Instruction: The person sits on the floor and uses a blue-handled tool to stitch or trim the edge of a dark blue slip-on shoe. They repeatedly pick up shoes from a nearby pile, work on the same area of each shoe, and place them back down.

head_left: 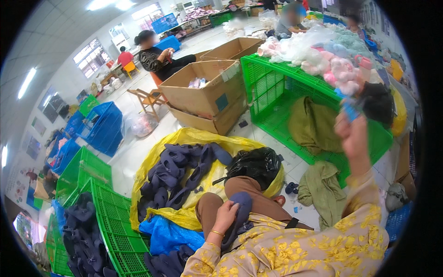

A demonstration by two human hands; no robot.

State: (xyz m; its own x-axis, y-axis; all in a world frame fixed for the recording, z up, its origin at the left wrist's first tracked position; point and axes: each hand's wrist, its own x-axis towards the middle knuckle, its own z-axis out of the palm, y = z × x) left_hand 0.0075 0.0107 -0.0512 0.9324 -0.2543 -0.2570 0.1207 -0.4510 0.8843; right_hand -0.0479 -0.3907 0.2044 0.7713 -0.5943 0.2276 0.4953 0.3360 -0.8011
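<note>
My left hand (225, 217) is closed on a navy cloth shoe (242, 203) that rests over my lap, sole end pointing away from me. Raised to the far right, my right hand (351, 134) is closed in a blurred grip. A small blue thing (351, 111) sticks up from its fingers, too smeared to name. In front of my knees, a heap of similar navy shoes (173, 168) lies on a spread yellow plastic sheet (138, 184). More navy shoes (173, 262) lie by my left forearm.
A green crate (113, 226) and navy shoes (85, 235) stand at left. Ahead are cardboard boxes (198, 92) and a black bag (256, 165). At right, a green crate on its side (272, 94) holds olive cloth (314, 122), with pink plush pieces (339, 69) above. Other people sit farther off.
</note>
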